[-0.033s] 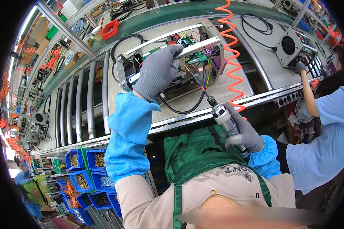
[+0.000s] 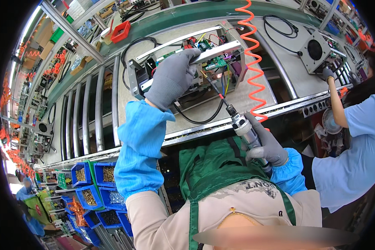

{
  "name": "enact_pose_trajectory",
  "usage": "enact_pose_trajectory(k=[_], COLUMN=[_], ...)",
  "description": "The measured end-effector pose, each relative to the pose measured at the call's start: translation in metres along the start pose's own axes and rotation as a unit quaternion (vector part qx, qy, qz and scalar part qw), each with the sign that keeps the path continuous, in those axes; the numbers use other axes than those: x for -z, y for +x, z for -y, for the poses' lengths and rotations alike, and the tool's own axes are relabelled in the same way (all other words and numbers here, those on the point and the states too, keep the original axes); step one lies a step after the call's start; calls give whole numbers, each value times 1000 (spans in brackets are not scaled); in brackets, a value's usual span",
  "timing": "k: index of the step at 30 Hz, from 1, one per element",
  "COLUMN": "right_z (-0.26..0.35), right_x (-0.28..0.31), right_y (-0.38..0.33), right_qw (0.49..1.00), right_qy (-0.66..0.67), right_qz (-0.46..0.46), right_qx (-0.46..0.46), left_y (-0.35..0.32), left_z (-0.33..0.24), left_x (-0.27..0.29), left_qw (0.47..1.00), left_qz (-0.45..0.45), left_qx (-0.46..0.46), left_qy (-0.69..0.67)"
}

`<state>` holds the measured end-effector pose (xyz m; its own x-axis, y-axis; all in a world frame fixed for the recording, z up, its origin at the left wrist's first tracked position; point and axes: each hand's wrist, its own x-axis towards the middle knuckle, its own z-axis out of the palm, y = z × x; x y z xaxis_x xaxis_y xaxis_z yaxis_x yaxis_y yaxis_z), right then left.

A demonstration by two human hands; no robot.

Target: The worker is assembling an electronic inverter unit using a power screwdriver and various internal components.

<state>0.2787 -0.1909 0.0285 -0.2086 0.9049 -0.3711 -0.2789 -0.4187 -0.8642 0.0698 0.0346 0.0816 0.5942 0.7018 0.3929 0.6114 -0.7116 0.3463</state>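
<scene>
My left hand (image 2: 173,77), in a grey glove, is curled over the front rail of an open metal chassis (image 2: 221,51); some of its fingertips are hidden. Inside the chassis are green circuit boards and coloured wires. My right hand (image 2: 268,148), gloved too, is wrapped around a silver power screwdriver (image 2: 246,132). Its long thin bit (image 2: 214,87) slants up and left toward the chassis opening, beside my left fingers. A small brass-coloured piece (image 2: 203,75) shows at the bit's tip; its exact kind is too small to tell.
A coiled orange air hose (image 2: 254,62) hangs right of the chassis. Metal rollers (image 2: 87,114) lie to the left. Blue bins (image 2: 89,198) of fasteners stand lower left. At right, a co-worker's hand (image 2: 328,73) touches another chassis (image 2: 310,54). A red tray (image 2: 121,31) sits behind.
</scene>
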Motion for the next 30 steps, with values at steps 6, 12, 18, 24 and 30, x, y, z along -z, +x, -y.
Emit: enact_pose_trajectory(k=[6, 12, 18, 24, 30], right_z=[-3, -3, 2, 1, 8], right_x=[1, -4, -9, -16, -29], right_y=[0, 1, 2, 7, 5], right_qw=[1000, 1000, 1000, 999, 996], right_qy=[-15, -3, -14, 0, -41], right_qz=[1, -4, -2, -44, -80], right_qx=[6, 15, 6, 32, 8], left_y=[-2, 1, 3, 5, 5], left_z=[-1, -2, 2, 1, 1], left_x=[-1, -3, -2, -3, -4], left_qw=[1000, 1000, 999, 999, 999], left_qz=[-1, 3, 21, 30, 34], left_qx=[-19, -17, -25, -9, -3], left_qy=[-8, -1, 2, 6, 28])
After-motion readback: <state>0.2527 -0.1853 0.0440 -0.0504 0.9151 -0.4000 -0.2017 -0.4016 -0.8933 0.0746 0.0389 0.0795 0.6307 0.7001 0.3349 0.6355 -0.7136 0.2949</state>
